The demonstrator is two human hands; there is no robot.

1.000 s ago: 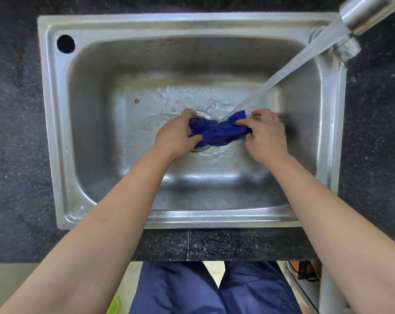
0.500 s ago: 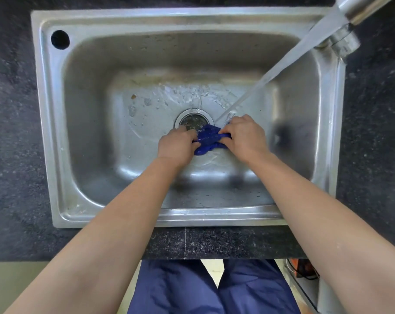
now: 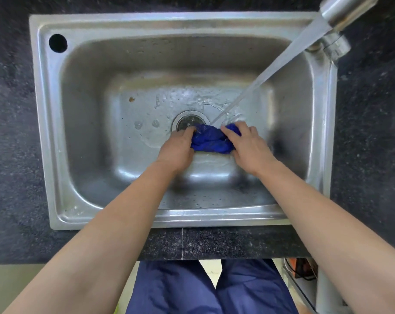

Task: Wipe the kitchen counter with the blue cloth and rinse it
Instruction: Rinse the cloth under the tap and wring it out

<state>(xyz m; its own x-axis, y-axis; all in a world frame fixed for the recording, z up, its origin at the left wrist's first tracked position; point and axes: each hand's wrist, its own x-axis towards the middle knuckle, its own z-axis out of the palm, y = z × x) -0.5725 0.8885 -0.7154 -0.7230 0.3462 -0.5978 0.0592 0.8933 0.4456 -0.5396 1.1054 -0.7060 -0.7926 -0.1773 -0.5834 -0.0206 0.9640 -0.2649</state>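
Water [image 3: 282,57] is being run from the tap [image 3: 341,10] at the upper right of the frame down into the sink [image 3: 42,132], and it lands just above the blue cloth [image 3: 211,139], beside the drain [image 3: 189,121]. Half a second ago the cloth was squeezed into a small wad between hands drawn close together. Now the hands are set a little further apart, and the cloth is pulled out into a short twisted roll between them. A second ago it was stretched wider still, right across the drain. A repeated bunching and stretching under the stream is suggested by this. The wiping of the worktop [image 3: 214,243] is therefore judged to be finished and the rinse to be in hand. It is not yet ended, since the tap is not closed and the cloth is not wrung out.

The blue cloth is found at the middle of the frame, low in the basin, just right of and below the drain. Its left end is gripped by the left hand [image 3: 177,148], whose fingers are curled over it. Its right end is clasped by the right hand [image 3: 248,148], with a blue tuft showing beyond the knuckles. Both hands are thus clenched on the cloth, which spans the gap between them. Whether the cloth touches the basin floor cannot be told.
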